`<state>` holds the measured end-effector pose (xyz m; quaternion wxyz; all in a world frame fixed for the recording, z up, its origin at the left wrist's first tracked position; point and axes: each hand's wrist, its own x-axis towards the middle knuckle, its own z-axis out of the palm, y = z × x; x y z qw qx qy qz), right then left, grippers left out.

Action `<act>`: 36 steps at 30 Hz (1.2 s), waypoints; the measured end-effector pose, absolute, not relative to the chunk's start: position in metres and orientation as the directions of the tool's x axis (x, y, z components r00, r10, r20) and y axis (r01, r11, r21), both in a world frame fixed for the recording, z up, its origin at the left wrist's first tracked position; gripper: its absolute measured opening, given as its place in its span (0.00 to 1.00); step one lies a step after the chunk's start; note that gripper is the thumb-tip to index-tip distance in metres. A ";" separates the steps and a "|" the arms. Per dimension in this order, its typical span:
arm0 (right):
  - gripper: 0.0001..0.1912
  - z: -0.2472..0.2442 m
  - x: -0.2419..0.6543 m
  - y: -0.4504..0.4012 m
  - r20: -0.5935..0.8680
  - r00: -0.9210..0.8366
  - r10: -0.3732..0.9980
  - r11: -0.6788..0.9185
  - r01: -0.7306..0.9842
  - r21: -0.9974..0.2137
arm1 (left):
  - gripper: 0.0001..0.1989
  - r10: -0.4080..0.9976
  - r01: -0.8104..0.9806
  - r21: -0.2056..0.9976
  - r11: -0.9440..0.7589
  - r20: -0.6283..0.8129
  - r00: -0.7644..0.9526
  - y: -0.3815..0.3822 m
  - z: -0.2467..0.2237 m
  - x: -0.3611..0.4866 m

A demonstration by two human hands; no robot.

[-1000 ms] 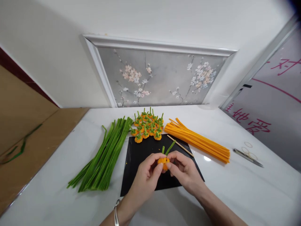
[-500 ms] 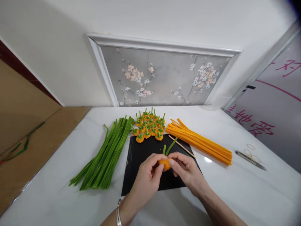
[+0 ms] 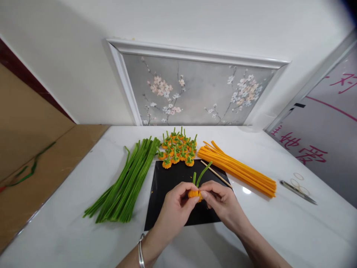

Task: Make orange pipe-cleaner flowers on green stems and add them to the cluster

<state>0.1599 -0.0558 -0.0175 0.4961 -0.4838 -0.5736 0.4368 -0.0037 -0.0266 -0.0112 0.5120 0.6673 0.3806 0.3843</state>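
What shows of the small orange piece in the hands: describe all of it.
The orange piece is small and looks rounded, with a bumpy, ridged surface that looks soft and fuzzy. Two green strands seem to rise from its top: a short one, nearly upright, and a longer one leaning right. Fingertips of the left hand and right hand pinch it from either side, over the black mat. The fingers hide much of it.

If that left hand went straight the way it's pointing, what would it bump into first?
Past the small, fuzzy orange piece it pinches, the left hand would probably meet the bare right hand first, though depth is unclear.
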 end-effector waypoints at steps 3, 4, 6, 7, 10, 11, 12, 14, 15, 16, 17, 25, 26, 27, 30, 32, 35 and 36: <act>0.07 -0.017 0.162 -0.055 0.167 -0.048 0.985 0.172 0.164 -0.971 | 0.02 0.898 0.173 0.957 -0.233 0.144 0.415 -0.026 -0.010 -0.004; 0.07 -0.016 0.162 -0.055 0.178 -0.051 0.983 0.184 0.181 -0.966 | 0.02 0.897 0.193 0.949 -0.250 0.152 0.416 -0.027 -0.010 -0.004; 0.07 -0.014 0.162 -0.055 0.203 -0.055 0.978 0.210 0.223 -0.952 | 0.03 0.893 0.225 0.933 -0.280 0.167 0.418 -0.027 -0.010 -0.005; 0.07 -0.013 0.162 -0.056 0.220 -0.056 0.974 0.227 0.251 -0.941 | 0.03 0.891 0.238 0.926 -0.293 0.175 0.419 -0.028 -0.011 -0.005; 0.07 -0.009 0.159 -0.057 0.293 -0.057 0.954 0.294 0.360 -0.885 | 0.05 0.886 0.273 0.903 -0.332 0.199 0.418 -0.030 -0.012 -0.005; 0.07 -0.009 0.158 -0.057 0.324 -0.055 0.944 0.319 0.394 -0.862 | 0.05 0.886 0.283 0.897 -0.340 0.205 0.416 -0.030 -0.012 -0.005; 0.07 -0.008 0.157 -0.058 0.355 -0.053 0.933 0.343 0.421 -0.840 | 0.06 0.886 0.291 0.892 -0.346 0.209 0.413 -0.031 -0.013 -0.005; 0.08 -0.008 0.156 -0.059 0.404 -0.046 0.914 0.379 0.457 -0.805 | 0.07 0.893 0.296 0.893 -0.339 0.207 0.400 -0.032 -0.013 -0.004; 0.08 -0.008 0.156 -0.059 0.417 -0.043 0.908 0.388 0.465 -0.796 | 0.06 0.899 0.292 0.899 -0.326 0.199 0.391 -0.032 -0.013 -0.004; 0.08 -0.008 0.156 -0.059 0.419 -0.042 0.907 0.389 0.464 -0.796 | 0.06 0.906 0.280 0.910 -0.306 0.188 0.380 -0.031 -0.014 -0.004; 0.08 -0.008 0.157 -0.060 0.405 -0.041 0.913 0.379 0.451 -0.808 | 0.05 0.912 0.257 0.925 -0.282 0.175 0.372 -0.031 -0.014 -0.003; 0.11 -0.012 0.161 -0.057 0.125 0.013 0.992 0.123 0.079 -0.989 | 0.05 0.926 -0.042 0.998 -0.037 0.050 0.374 -0.028 -0.009 -0.003; 0.11 -0.012 0.161 -0.057 0.116 0.013 0.993 0.115 0.062 -0.991 | 0.05 0.926 -0.038 0.998 -0.042 0.053 0.374 -0.028 -0.009 -0.003; 0.12 -0.012 0.160 -0.057 0.114 0.009 0.993 0.113 0.057 -0.992 | 0.05 0.924 -0.026 0.998 -0.057 0.063 0.377 -0.028 -0.009 -0.003; 0.12 -0.012 0.158 -0.058 0.130 -0.002 0.992 0.129 0.080 -0.988 | 0.03 0.915 0.066 0.985 -0.160 0.123 0.383 -0.029 -0.010 -0.003; 0.11 -0.011 0.158 -0.059 0.139 -0.008 0.990 0.139 0.099 -0.985 | 0.03 0.906 0.149 0.958 -0.244 0.171 0.386 -0.030 -0.012 -0.003; 0.09 -0.011 0.158 -0.059 0.143 -0.027 0.989 0.145 0.114 -0.983 | 0.03 0.896 0.224 0.923 -0.312 0.208 0.392 -0.031 -0.013 -0.004; 0.09 -0.010 0.159 -0.059 0.146 -0.033 0.989 0.149 0.125 -0.981 | 0.03 0.896 0.234 0.919 -0.316 0.209 0.391 -0.031 -0.013 -0.004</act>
